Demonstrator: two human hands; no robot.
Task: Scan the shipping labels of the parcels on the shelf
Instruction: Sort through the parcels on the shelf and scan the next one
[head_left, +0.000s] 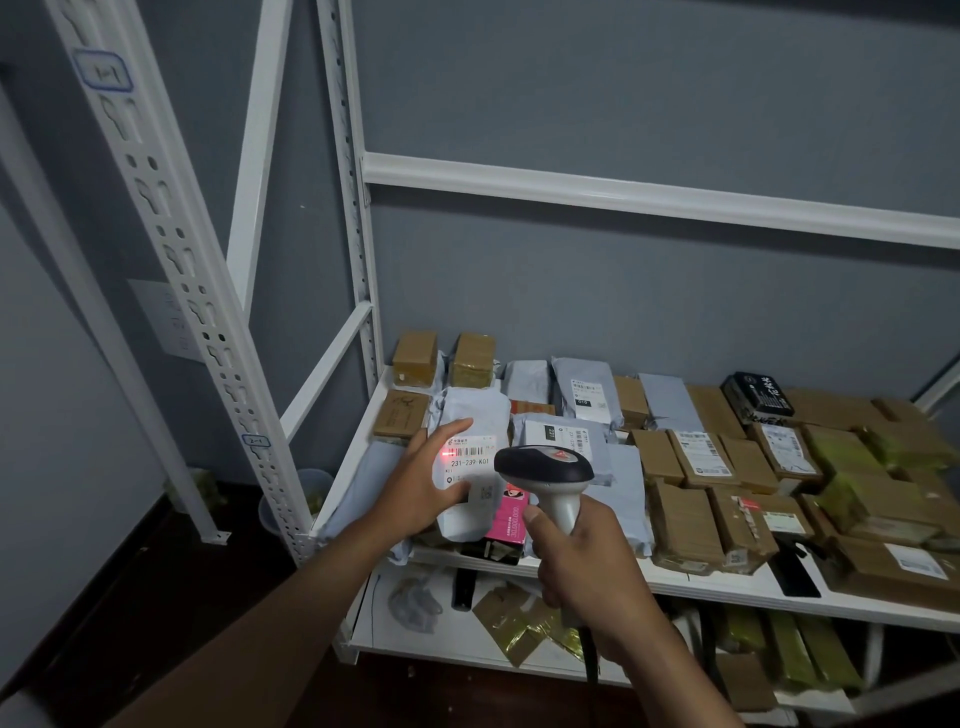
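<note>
Parcels crowd the white shelf, grey mailers at the left and brown boxes to the right. My left hand grips one grey mailer by its left edge, thumb across its label, where a red dot glows beside the barcode. My right hand curls round the handle of the scanner, whose head points at that label. Under the mailer lies a pink box.

Dim, bluish, soft picture; wide-angle bending at edges; red scanner glow flares.
</note>
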